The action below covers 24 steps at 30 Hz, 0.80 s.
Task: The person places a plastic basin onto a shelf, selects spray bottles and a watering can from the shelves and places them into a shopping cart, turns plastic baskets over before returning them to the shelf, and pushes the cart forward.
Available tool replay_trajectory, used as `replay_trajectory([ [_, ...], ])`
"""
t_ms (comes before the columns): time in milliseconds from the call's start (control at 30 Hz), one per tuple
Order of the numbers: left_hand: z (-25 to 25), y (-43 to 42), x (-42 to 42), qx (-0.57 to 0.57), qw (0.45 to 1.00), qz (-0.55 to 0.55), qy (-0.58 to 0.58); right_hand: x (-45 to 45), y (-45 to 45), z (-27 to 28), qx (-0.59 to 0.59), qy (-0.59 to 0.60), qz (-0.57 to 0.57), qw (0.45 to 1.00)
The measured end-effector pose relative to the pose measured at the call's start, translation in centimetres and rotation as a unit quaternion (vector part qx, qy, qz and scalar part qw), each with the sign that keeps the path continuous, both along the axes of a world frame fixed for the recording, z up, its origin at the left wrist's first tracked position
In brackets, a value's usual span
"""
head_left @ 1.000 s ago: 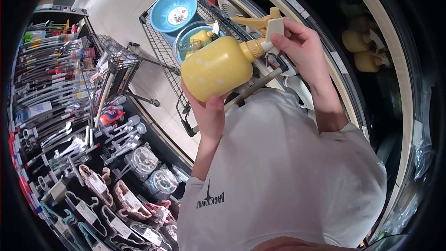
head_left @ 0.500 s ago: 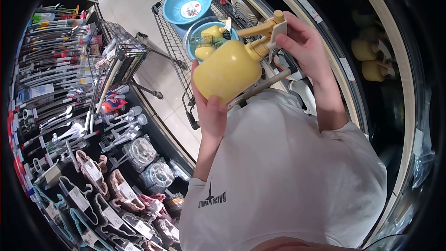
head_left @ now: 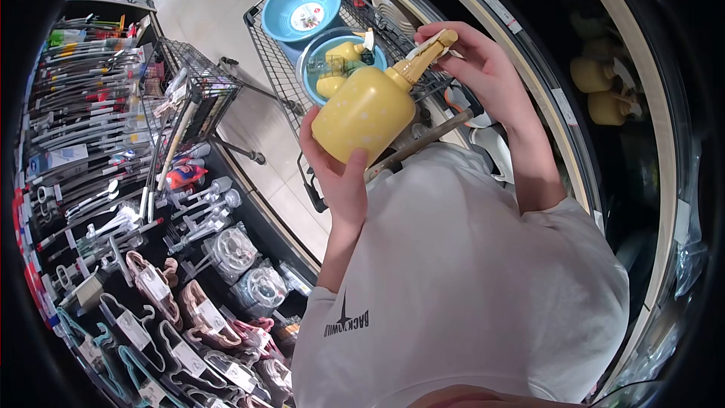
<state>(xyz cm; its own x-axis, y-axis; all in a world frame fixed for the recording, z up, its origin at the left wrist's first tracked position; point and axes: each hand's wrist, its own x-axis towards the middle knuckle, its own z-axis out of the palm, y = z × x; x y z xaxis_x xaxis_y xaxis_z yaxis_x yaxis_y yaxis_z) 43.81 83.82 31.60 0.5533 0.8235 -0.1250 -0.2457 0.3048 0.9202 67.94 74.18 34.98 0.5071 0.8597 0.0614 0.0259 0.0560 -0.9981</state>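
Observation:
A yellow, white-speckled spray bottle (head_left: 364,115) lies tilted between my two hands, its spray head up and to the right. My left hand (head_left: 340,177) is wrapped round the bottle's base, thumb on the near side. At the spray head (head_left: 430,53), my right hand (head_left: 483,64) is closed, with thumb and fingers at a white piece beside the nozzle. Whether that piece is the trigger or a tag I cannot tell. Beyond the bottle, a light-blue basin (head_left: 314,79) in the cart holds smaller yellow and green spray bottles.
A wire shopping cart (head_left: 264,60) stands ahead, carrying another blue basin (head_left: 302,9) with a label. Its handle (head_left: 430,140) is close to my body. Shelves (head_left: 563,117) with yellow bottles line the right. A second cart (head_left: 198,79) and a rack of hangers (head_left: 189,355) are on the left.
The spray head has turned, its nozzle swinging from pointing left to pointing up and right. The bottle has shifted slightly left, and my right-hand fingers have moved round the head.

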Motion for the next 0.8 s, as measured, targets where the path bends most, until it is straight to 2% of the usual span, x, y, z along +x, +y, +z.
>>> replay_trajectory([
  [200,-0.2,0.4,0.1,0.014,1.000,-0.009,0.021,0.0,0.0,-0.1,-0.009,0.002,0.002,1.000],
  [267,-0.1,0.6,0.0,-0.070,0.997,-0.022,-0.033,-0.1,0.2,-0.4,-0.004,0.013,-0.006,1.000],
  [300,-0.4,0.9,-0.1,-0.070,0.997,-0.022,-0.034,-0.1,0.1,-0.3,-0.005,0.013,-0.005,1.000],
  [367,-1.3,1.3,-0.2,-0.149,0.983,-0.064,-0.084,-0.1,-0.2,0.0,-0.092,-0.001,0.040,0.995],
  [433,-1.4,1.3,0.1,-0.167,0.980,-0.064,-0.088,-0.1,0.2,-0.9,-0.057,-0.028,0.036,0.997],
  [500,-1.8,1.5,0.5,-0.184,0.977,-0.063,-0.092,0.4,0.7,-2.2,-0.069,-0.098,-0.025,0.993],
  [533,-2.4,1.6,0.5,-0.139,0.990,-0.018,-0.025,0.8,1.1,-2.9,-0.069,-0.097,-0.023,0.993],
  [567,-3.2,1.7,0.4,-0.093,0.994,0.028,0.041,1.3,1.6,-3.8,-0.097,-0.144,-0.074,0.982],
  [600,-4.4,2.2,-0.1,-0.078,0.995,0.041,0.049,1.9,2.1,-4.6,-0.124,-0.190,-0.126,0.966],
  [633,-5.8,2.7,-0.7,-0.078,0.995,0.043,0.049,2.4,2.5,-5.5,-0.125,-0.191,-0.124,0.966],
  [700,-9.0,3.7,-2.1,-0.065,0.994,0.044,0.081,3.5,3.4,-7.4,-0.125,-0.301,-0.151,0.933],
  [800,-13.8,4.2,-4.0,-0.071,0.985,0.069,0.140,5.0,4.6,-12.4,-0.149,-0.326,-0.161,0.920],
])
